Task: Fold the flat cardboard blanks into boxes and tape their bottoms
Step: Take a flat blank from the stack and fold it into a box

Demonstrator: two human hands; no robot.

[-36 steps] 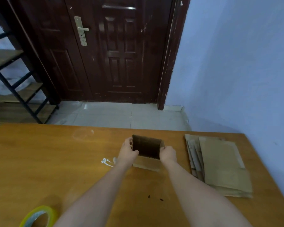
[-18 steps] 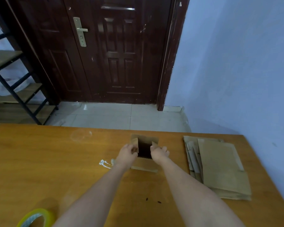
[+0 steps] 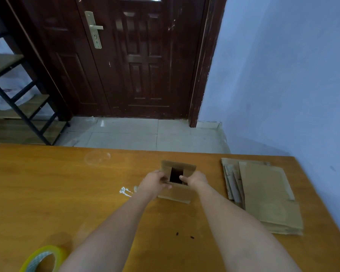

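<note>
Head view shows the box [image 3: 177, 181] standing near the table's [image 3: 47, 193] far edge, centre. The left hand [image 3: 155, 180] and right hand [image 3: 194, 179] each press one side flap inward, fingers closed on cardboard. I think both flaps should go down level before the long ones. The tape roll [image 3: 42, 259] at the near edge is cut off. The blanks [image 3: 263, 193] lie by the right edge.

On the wooden table [image 3: 47, 193], the left hand [image 3: 154, 181] and right hand [image 3: 195, 179] press flaps over a small cardboard box [image 3: 178, 194], its dark opening between them, flat blanks [image 3: 267, 197] at three o'clock, tape roll [image 3: 41, 259] at seven.
</note>
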